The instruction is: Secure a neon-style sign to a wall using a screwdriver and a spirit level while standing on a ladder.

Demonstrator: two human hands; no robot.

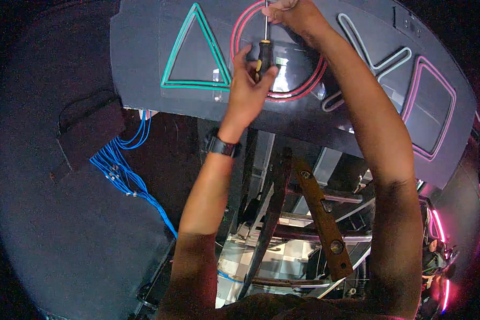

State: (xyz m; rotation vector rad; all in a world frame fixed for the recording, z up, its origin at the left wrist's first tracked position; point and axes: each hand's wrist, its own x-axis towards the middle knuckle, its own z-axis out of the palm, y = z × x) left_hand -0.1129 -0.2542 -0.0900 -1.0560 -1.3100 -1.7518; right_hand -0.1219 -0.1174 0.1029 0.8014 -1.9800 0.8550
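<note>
Two forearms [204, 194]: left hand [248, 90] grips one screwdriver [265, 53], right hand [290, 13] pinches its shaft [266, 29].

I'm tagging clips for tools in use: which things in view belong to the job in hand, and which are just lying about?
In use:
screwdriver, handle in the left hand, right hand at its shaft
dark panel and red circle beneath the hands

Seemingly just lying about:
brown spirit level between the forearms
blue cables
dark box-like object

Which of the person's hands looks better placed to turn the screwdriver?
Probably the left hand: it holds the screwdriver handle, while the right hand is up by the metal shaft.
</note>
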